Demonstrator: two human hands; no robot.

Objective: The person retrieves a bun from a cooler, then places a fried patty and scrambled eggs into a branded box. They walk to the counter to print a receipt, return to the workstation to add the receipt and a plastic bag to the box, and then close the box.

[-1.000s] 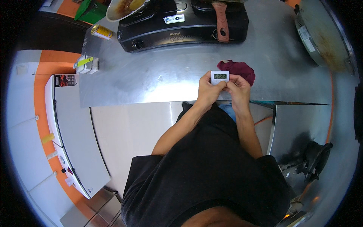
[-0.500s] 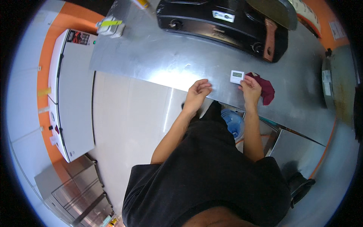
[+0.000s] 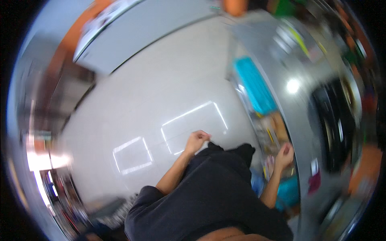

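My left hand (image 3: 197, 140) hangs over the pale floor in front of my body, its fingers curled in and nothing seen in them. By the front edge of the metal table, my right hand (image 3: 284, 156) is held up with bent fingers drawn together, and I see nothing in it either. To its right a small white digital timer (image 3: 314, 166) lies on the table, apart from the hand. A dark red cloth (image 3: 314, 182) lies right beside the timer. The picture is smeared by motion, so fine detail at the fingertips is lost.
The black gas stove (image 3: 331, 124) stands on the metal table (image 3: 277, 68) at right. Under the table are a bright turquoise bundle (image 3: 255, 86) and several packages. A long white chest freezer (image 3: 148, 28) stands across the floor (image 3: 161, 88) at the far left.
My view and body have turned left, bringing more floor into sight. The right hand has let go of the timer, which stays on the table by the cloth.
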